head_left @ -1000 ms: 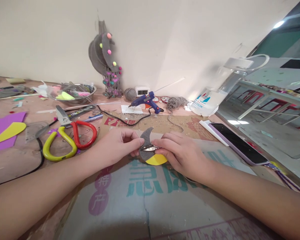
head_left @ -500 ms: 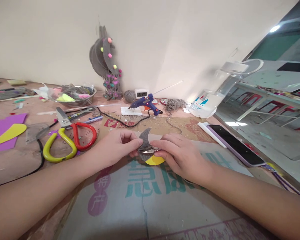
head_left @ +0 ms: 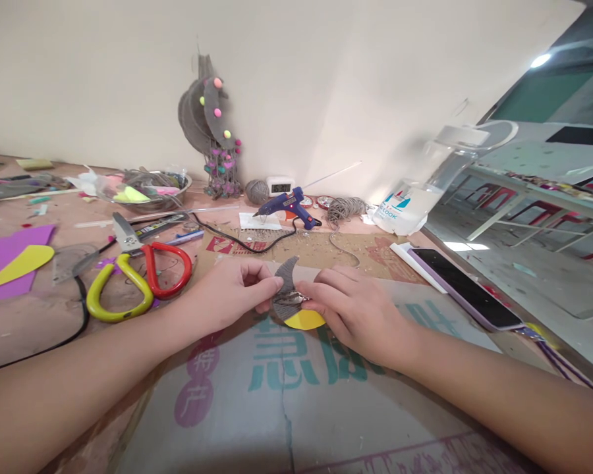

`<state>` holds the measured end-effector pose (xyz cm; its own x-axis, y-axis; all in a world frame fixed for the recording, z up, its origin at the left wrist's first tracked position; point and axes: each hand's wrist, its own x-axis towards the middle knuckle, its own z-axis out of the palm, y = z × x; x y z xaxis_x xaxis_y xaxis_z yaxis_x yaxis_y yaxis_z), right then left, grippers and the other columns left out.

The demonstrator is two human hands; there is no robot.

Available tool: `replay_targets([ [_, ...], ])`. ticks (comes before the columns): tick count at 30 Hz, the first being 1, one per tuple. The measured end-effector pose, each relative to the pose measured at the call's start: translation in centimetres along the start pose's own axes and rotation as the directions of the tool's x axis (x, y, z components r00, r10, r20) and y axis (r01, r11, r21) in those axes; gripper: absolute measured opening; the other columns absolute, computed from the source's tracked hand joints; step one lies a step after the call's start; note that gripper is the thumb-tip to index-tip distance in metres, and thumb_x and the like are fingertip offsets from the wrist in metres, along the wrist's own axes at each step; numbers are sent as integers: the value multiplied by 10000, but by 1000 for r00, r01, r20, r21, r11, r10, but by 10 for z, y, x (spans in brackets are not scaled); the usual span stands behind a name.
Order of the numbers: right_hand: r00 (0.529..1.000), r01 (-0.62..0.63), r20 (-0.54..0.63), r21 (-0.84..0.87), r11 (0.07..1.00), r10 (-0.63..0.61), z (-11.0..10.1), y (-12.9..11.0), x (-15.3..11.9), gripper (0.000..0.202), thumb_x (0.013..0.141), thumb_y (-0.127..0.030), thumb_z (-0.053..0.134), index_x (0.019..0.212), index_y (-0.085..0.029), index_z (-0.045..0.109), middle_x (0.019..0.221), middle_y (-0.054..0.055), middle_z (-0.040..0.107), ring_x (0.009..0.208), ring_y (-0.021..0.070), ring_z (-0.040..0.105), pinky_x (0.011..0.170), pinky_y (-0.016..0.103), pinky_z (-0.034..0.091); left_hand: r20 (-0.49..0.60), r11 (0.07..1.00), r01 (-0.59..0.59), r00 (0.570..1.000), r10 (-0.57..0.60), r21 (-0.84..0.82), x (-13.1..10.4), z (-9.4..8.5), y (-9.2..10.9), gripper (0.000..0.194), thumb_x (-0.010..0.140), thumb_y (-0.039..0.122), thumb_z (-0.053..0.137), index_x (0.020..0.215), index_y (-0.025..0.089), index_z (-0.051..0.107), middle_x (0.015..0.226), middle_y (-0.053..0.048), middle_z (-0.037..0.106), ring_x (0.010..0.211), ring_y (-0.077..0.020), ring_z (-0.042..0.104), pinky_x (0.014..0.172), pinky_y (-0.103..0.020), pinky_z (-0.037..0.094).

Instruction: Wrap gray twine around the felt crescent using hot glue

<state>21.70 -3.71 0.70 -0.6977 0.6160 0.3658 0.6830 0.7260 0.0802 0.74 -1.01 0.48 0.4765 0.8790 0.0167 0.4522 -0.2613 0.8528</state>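
Left hand point(head_left: 230, 293) pinching a grey crescent point(head_left: 286, 273), right hand point(head_left: 358, 309) gripping a small shiny metal thing point(head_left: 293, 298) against it. Sheet point(head_left: 237, 421) under both says 特产; bottle point(head_left: 408, 204) beyond the right hand shows "LOOK".

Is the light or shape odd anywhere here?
Head view: the bottle leans, stretched, probably by the lens. Head view: a light glares upper right. Head view: shadow darkens the printed sheet at bottom. Head view: the shiny piece at the right hand is too small to make out.

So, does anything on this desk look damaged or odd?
Yes: a jagged dark line runs down the printed sheet, unlike its neat lettering, perhaps a crack or crease; scraps litter the cardboard by the glue gun.
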Motion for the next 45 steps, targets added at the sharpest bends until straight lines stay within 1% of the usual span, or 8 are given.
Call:
replay_targets([
  [4,1000,27,2,-31,999,-27,-1,0,0,252,908,-247,374,1022,-158,581,741,41,532,683,145,442,618,269,330,6,1000,-4,1000,4,-7,1,1,-2,323,795,382,467,553,176,523,518,34,562,486,-104,477,500,-213,348],
  [11,999,45,11,-22,999,-45,1,2,-3,230,896,-199,387,1037,-172,566,734,33,527,681,144,440,629,272,333,13,1000,-6,1000,7,-17,3,3,-5,320,805,370,467,554,177,509,514,42,549,483,-98,475,494,-212,348],
  [15,999,-10,-43,49,999,12,2,2,-3,218,901,-253,401,1037,-171,551,767,36,538,705,145,454,636,265,349,-10,999,-10,1000,10,-30,2,2,-2,317,806,361,473,553,173,506,516,41,528,498,-95,452,501,-209,336],
  [19,996,-33,-72,126,991,42,-1,3,-4,209,893,-241,414,1060,-175,523,807,37,538,737,148,460,663,265,361,-13,997,12,1000,-13,-78,1,2,0,319,810,374,471,567,170,502,535,31,542,516,-99,465,521,-213,350],
  [25,998,-37,-48,122,992,43,-2,5,-5,221,899,-245,395,1060,-180,531,803,44,544,731,155,456,656,269,353,-7,998,0,1000,-1,-69,1,2,-3,339,817,411,459,579,173,502,545,31,551,515,-100,472,518,-217,351],
  [32,999,-43,-21,116,992,46,-1,3,-3,233,907,-253,374,1061,-183,535,786,43,545,730,157,456,650,267,345,1,996,-14,1000,14,-83,1,2,-1,333,815,396,469,569,173,492,535,40,531,503,-90,453,508,-207,344],
  [39,999,-29,-22,117,993,31,-1,3,-2,235,909,-245,372,1058,-185,543,778,41,544,725,152,459,638,261,340,-3,993,4,1000,-5,-114,1,3,-2,315,808,388,474,577,175,497,541,35,537,517,-98,464,517,-214,352],
  [45,1000,-21,-13,124,992,23,1,4,-2,217,910,-241,373,1023,-186,551,770,34,551,706,146,454,619,261,332,-9,995,10,1000,-11,-98,1,2,-2,323,808,399,474,580,172,506,543,32,536,512,-96,454,509,-209,343],
])
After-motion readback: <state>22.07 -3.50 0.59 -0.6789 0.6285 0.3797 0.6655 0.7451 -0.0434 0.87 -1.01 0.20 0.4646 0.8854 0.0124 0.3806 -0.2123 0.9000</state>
